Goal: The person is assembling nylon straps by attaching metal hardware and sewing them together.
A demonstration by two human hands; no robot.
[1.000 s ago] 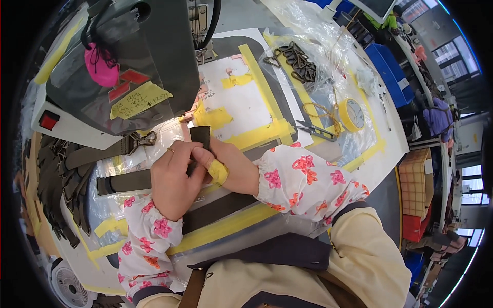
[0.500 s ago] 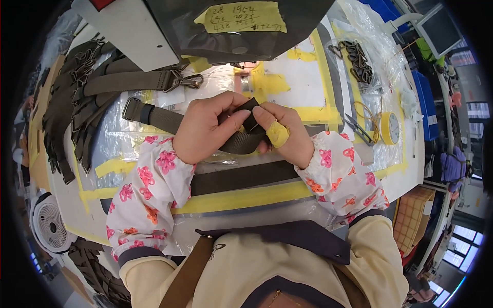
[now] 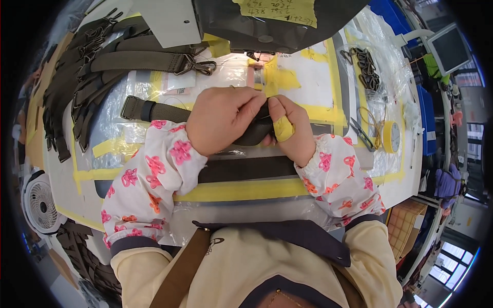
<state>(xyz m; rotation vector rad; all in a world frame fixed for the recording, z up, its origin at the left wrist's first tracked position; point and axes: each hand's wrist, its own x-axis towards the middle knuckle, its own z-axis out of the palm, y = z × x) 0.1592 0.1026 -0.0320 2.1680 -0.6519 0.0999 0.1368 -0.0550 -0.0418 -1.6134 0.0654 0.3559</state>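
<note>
A dark olive webbing strap (image 3: 169,113) is pinched between my two hands, its end bent into a loop below the fingers. My left hand (image 3: 223,119) is closed on it, knuckles up, hiding much of the strap. Against its fingertips, my right hand (image 3: 294,126) presses the strap end with thumb and fingers; yellow tape wraps its thumb. To the left, the strap runs out to a metal rectangular ring (image 3: 126,108) and a dark keeper loop (image 3: 148,111). Another dark band (image 3: 246,169) lies flat on the table below my hands.
A dark machine head (image 3: 262,25) overhangs the table beyond my hands. Several straps (image 3: 138,62) with metal snap hooks (image 3: 199,65) are piled at left. Loose hooks (image 3: 367,72), snips (image 3: 362,134) and a yellow tape roll (image 3: 391,137) lie at right. A white fan (image 3: 42,205) stands lower left.
My left hand has turned over and closed up to the right fingertips. The folded strap end that showed between them is now mostly hidden. The whole view has shifted slightly.
</note>
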